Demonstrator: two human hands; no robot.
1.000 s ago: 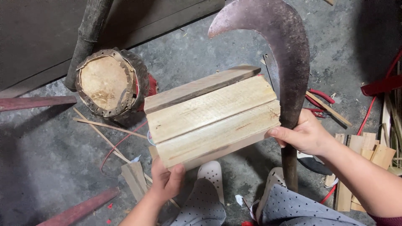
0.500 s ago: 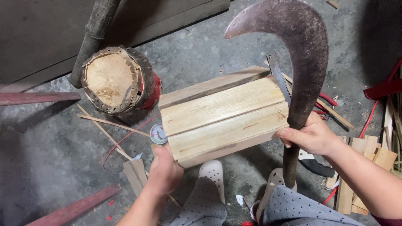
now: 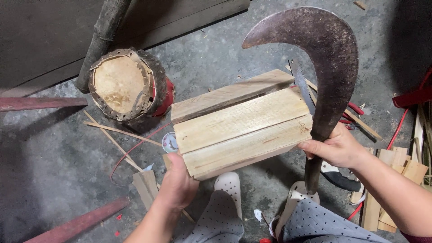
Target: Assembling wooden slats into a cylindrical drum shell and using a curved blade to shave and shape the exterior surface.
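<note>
A stack of pale wooden slats (image 3: pixel 240 121) lies edge-up on the concrete floor in the head view. My left hand (image 3: pixel 177 184) grips its near left corner. My right hand (image 3: pixel 335 147) presses against the stack's right end and is wrapped around the dark handle of a large rusty curved blade (image 3: pixel 326 58). The blade arches up and leftward over the far right corner of the slats. A small saw blade (image 3: pixel 301 85) pokes out behind the stack, next to the curved blade.
A round drum-like block with a red rim (image 3: pixel 123 85) stands at the upper left beside a dark pole (image 3: pixel 101 40). Thin sticks and a red cord (image 3: pixel 130 150) lie left of the slats. Wood offcuts (image 3: pixel 396 175) pile at the right. My white shoes (image 3: pixel 229 186) sit below.
The view has drifted, so the slats and blade sit further right. My left hand slid from under the stack's front edge to gripping its left corner. My right hand kept its hold.
</note>
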